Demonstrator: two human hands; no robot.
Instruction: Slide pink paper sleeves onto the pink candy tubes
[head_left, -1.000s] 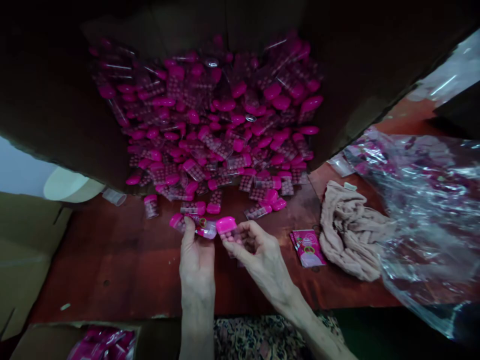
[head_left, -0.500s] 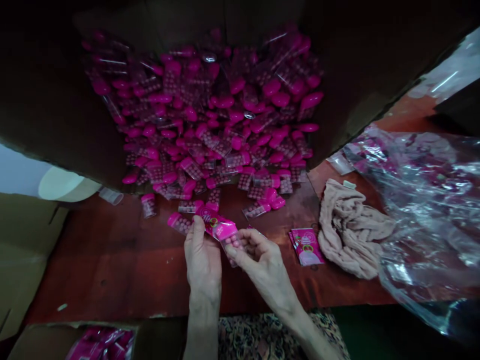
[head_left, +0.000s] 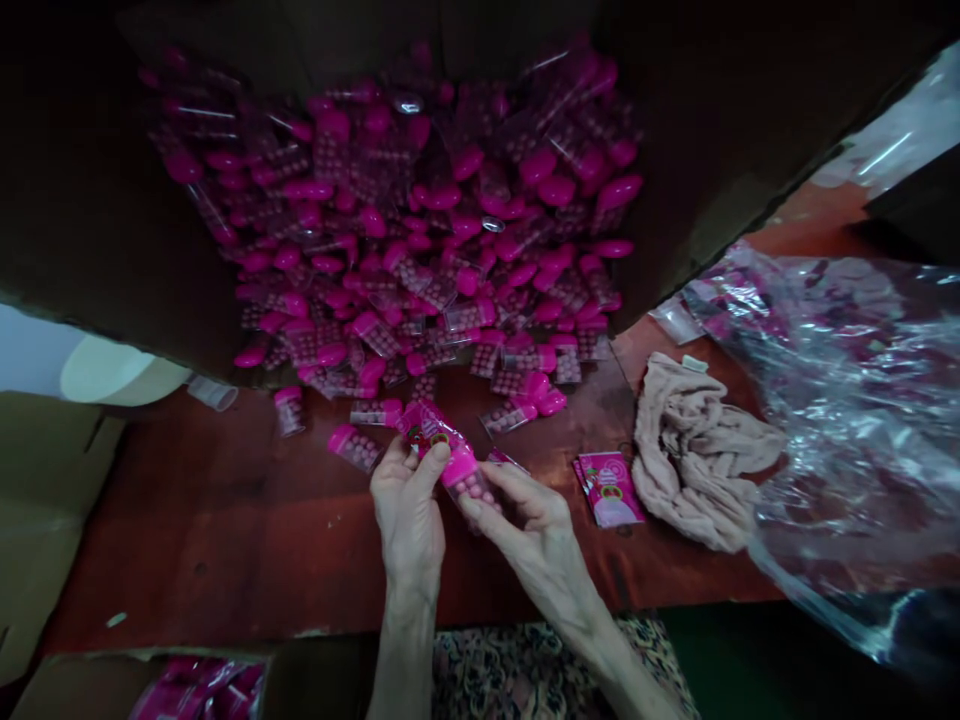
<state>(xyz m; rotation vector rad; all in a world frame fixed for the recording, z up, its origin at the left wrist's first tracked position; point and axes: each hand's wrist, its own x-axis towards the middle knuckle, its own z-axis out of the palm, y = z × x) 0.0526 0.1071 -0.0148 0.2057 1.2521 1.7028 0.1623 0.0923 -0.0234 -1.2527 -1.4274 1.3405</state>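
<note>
The grip of the left hand (head_left: 411,515) is being closed on a printed pink packet (head_left: 426,425), and a pink-capped bottle (head_left: 461,470) of small pink balls is being pinched by the right hand (head_left: 536,515). Both are being held over the near middle of the worktop (head_left: 225,520), the packet overlapping the cap; this pairing appears to be partway, neither item being released. A second bottle (head_left: 352,447) is lying by the left fingertips; whether it is being touched cannot be told. On the far side, a heap of similar bottles (head_left: 420,250) is lying in a large cardboard carton (head_left: 690,120) and spilling onto the worktop, so most are apparently being left unhandled. Flat packets (head_left: 609,488) are lying to the right, and more pink packets (head_left: 195,690) are being contained in an open box (head_left: 82,675) at the near left.

The near edge is being crossed by both forearms. The wider room for moving is apparently being offered on the left, towards a cardboard flap (head_left: 49,510). On the right, movement is being limited by the packets, a crumpled cloth (head_left: 690,450) and a clear plastic bag (head_left: 862,420) overhanging the near edge. Far reach is being bounded by the carton walls.
</note>
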